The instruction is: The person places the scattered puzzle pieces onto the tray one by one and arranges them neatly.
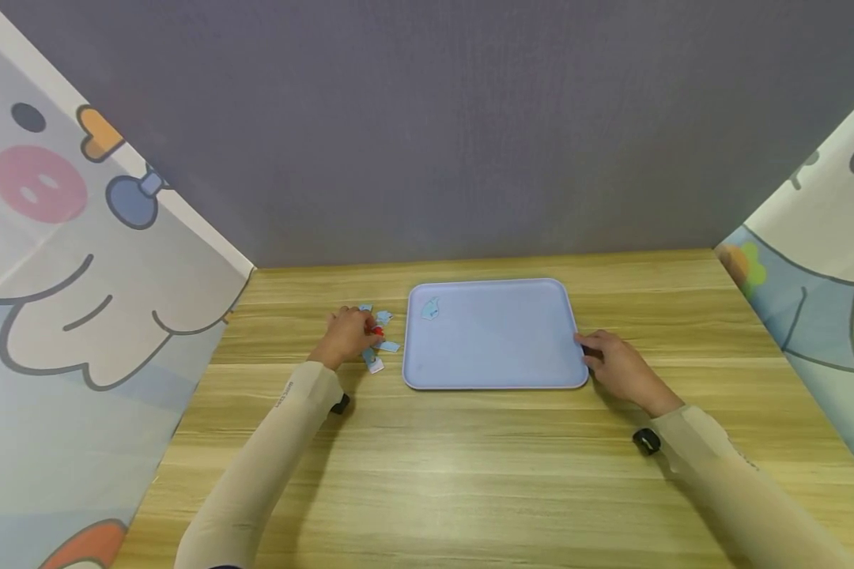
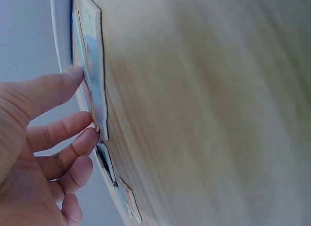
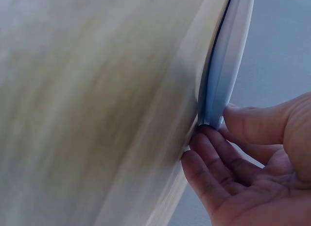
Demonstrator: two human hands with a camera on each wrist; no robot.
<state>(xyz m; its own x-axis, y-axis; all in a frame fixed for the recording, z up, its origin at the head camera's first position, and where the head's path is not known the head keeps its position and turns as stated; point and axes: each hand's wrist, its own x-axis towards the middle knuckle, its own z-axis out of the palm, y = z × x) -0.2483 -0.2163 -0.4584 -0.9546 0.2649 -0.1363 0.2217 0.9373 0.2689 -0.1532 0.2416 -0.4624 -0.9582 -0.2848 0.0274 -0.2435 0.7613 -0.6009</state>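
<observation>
My left hand (image 1: 349,336) is over a small cluster of flat light-blue puzzle pieces (image 1: 387,346) left of the tray. Thumb and forefinger stand on either side of a reddish puzzle piece (image 1: 378,331) and seem to pinch it. In the left wrist view, a thin puzzle piece (image 2: 95,51) lies just past the fingertips, partly covering others. With the thumb at the rim and fingers beneath, my right hand (image 1: 617,370) grips the right edge of the pale-blue tray (image 1: 498,340). One light-blue puzzle piece (image 1: 430,308) lies in the tray's upper left.
Everything lies on a wood-grain table (image 1: 434,474). A grey panel (image 1: 470,134) rises behind it, and cartoon-printed panels (image 1: 64,276) stand at both sides. Each wrist carries a small black device (image 1: 646,441).
</observation>
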